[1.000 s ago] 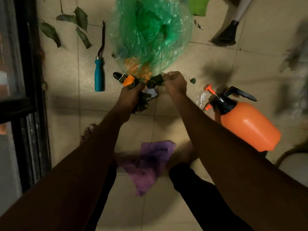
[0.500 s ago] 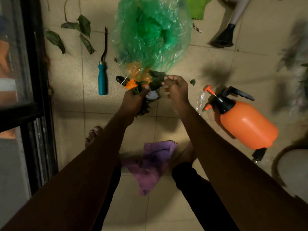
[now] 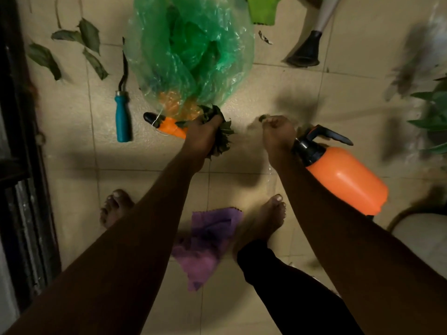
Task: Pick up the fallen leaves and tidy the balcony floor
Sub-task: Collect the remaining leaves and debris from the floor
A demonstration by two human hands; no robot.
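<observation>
Seen from your head camera, looking down at a tiled balcony floor (image 3: 72, 160): your left hand (image 3: 202, 135) is closed tight round a bunch of gathered leaves (image 3: 222, 139), which bristle out past the thumb side of the fist, just below the mouth of a translucent green plastic bag (image 3: 191, 52) lying on the tiles. Your right hand (image 3: 278, 131), held apart from the left, has its fingers curled and pinches a small green leaf scrap (image 3: 262, 118) at the fingertips, though blur softens the detail. More fallen leaves (image 3: 89, 36) lie loose on the floor at upper left, near the dark door frame. A teal-handled tool (image 3: 122, 117) rests beside the bag, and an orange-handled tool (image 3: 169, 125) pokes out from under your left hand. An orange pressure sprayer (image 3: 346, 180) lies on its side just right of your right wrist. A purple cloth (image 3: 208, 243) sits crumpled between your bare feet
</observation>
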